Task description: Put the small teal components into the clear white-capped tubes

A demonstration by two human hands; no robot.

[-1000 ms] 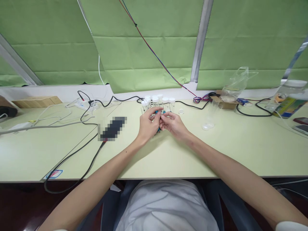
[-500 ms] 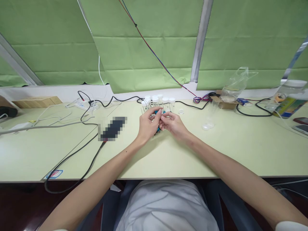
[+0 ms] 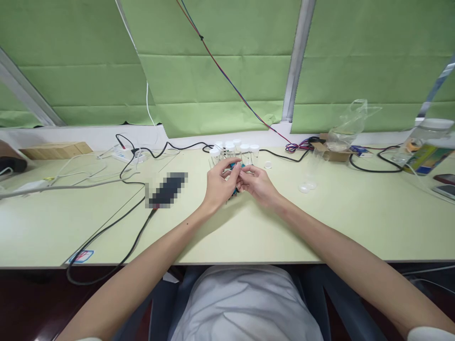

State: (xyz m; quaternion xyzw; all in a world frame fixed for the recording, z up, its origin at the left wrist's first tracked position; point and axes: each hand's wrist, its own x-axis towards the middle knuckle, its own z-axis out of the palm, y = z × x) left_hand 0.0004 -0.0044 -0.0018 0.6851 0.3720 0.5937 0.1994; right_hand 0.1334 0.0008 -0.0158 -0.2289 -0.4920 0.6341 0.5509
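My left hand point(image 3: 221, 184) and my right hand point(image 3: 259, 183) meet over the table, thumbs and fingertips pinched together. Whatever is between the fingertips is too small and too covered to make out. Under and between the fingers show small blue and dark parts point(image 3: 234, 192) with thin wire-like legs, mostly hidden by my hands. Just behind my hands stand several clear tubes with white caps point(image 3: 244, 148), their lower parts partly hidden. A loose white cap point(image 3: 268, 165) lies right of them.
Two clear round pieces point(image 3: 304, 188) lie to the right, near clear upright tubes point(image 3: 314, 163). A small cardboard box point(image 3: 336, 154) with a plastic bag stands at the back. Left are a blurred-out dark device point(image 3: 168, 189) and a black cable point(image 3: 133, 241) hanging over the front edge.
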